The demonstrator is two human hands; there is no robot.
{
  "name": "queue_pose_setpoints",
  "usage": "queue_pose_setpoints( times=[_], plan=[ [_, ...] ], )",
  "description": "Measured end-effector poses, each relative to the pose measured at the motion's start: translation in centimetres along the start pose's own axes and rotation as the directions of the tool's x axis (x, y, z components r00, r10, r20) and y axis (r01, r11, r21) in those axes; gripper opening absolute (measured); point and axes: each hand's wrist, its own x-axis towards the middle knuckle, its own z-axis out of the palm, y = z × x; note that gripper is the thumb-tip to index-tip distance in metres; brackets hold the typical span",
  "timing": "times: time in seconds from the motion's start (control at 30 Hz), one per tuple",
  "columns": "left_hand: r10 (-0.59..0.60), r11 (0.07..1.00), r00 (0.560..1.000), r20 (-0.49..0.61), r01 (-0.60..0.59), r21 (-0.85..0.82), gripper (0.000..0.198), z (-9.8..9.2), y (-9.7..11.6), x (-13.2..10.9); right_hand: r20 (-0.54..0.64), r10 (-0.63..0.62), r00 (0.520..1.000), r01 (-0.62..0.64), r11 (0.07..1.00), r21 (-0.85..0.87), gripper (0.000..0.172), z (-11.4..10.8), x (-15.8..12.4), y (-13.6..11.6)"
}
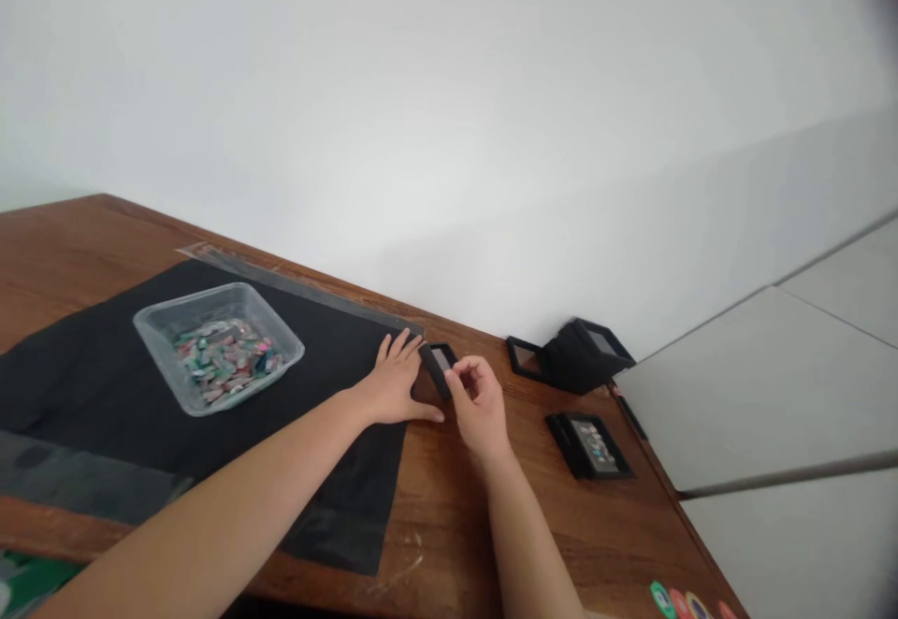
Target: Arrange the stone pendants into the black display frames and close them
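Observation:
My left hand (398, 383) lies with fingers spread over the right edge of a black cloth (329, 479). Its fingertips reach the near side of a small black frame (436, 371), and its thumb points right across the wood. From the other side my right hand (480, 401) pinches that frame's edge between thumb and fingers. The frame is tilted, and a pale panel shows inside it; part of it is hidden by my fingers. Left of my hands, a clear plastic container (158, 343) stands on the cloth, holding a heap of small multicoloured pieces (231, 357).
Black frames (526, 357) and a stack of them (586, 355) stand by the wall at right. Nearer lies a black frame (593, 446) with small pieces inside. Clear tape (84, 474) crosses the cloth. Round coloured discs (679, 603) sit at the wooden table's (449, 525) right edge.

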Motion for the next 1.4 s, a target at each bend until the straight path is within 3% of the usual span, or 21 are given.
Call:
queue_pose_setpoints(
  times=[0.17, 0.37, 0.5, 0.6, 0.73, 0.8, 0.97, 1.1, 1.2, 1.3, 1.4],
  plan=[
    [0.002, 0.996, 0.995, -0.103, -0.012, -0.091, 0.100, 0.2, 0.3, 0.5, 0.070, -0.012, 0.997, 0.007, 0.998, 0.065, 0.017, 1.4, 0.0, -0.2],
    [-0.005, 0.969, 0.987, -0.162, -0.035, -0.243, 0.025, -0.4, 0.3, 1.2, 0.109, -0.087, 0.990, 0.092, 0.995, -0.044, 0.019, -1.8, 3.1, 0.5],
    [-0.164, 0.919, 0.954, -0.251, 0.055, -0.390, 0.011, -0.4, -0.1, 1.6, 0.029, -0.157, 0.987, 0.160, 0.966, -0.201, 0.027, -3.1, 4.7, 1.4],
    [-0.263, 0.854, 0.926, -0.271, 0.092, -0.512, 0.014, -0.3, -0.4, 1.8, 0.004, -0.175, 0.985, 0.169, 0.948, -0.271, 0.059, -2.4, 4.3, 2.6],
    [-0.294, 0.764, 0.924, -0.246, 0.072, -0.641, 0.013, -0.3, -0.3, 2.0, 0.182, -0.203, 0.962, 0.265, 0.849, -0.457, 0.121, -1.7, 3.4, 3.5],
    [-0.274, 0.720, 0.937, -0.217, 0.050, -0.692, 0.012, -0.2, 0.0, 2.0, 0.212, -0.223, 0.951, 0.302, 0.812, -0.500, 0.133, -1.8, 3.2, 3.3],
    [-0.176, 0.649, 0.972, -0.158, -0.006, -0.760, 0.018, -0.5, 1.3, 1.3, 0.236, -0.194, 0.952, 0.280, 0.866, -0.415, 0.121, -2.2, 2.6, 1.7],
    [-0.054, 0.607, 0.996, -0.074, -0.027, -0.794, 0.029, -1.3, 1.6, 0.5, 0.258, -0.102, 0.961, 0.163, 0.960, -0.227, 0.101, -2.5, 2.2, 0.6],
    [0.033, 0.562, 0.999, -0.006, -0.023, -0.827, 0.052, -1.9, 1.1, 0.3, 0.265, -0.007, 0.964, 0.008, 1.000, -0.003, 0.082, -2.7, 2.0, 0.2],
    [0.060, 0.504, 0.998, 0.017, -0.015, -0.864, 0.080, -2.1, 0.7, 0.5, 0.343, 0.109, 0.933, -0.188, 0.961, 0.204, 0.069, -2.5, 2.1, -0.3],
    [0.079, 0.433, 0.997, 0.023, -0.014, -0.901, 0.076, -2.3, 0.7, 0.6, 0.434, 0.106, 0.895, -0.265, 0.907, 0.326, 0.064, -2.3, 2.1, -0.9]
  ],
)
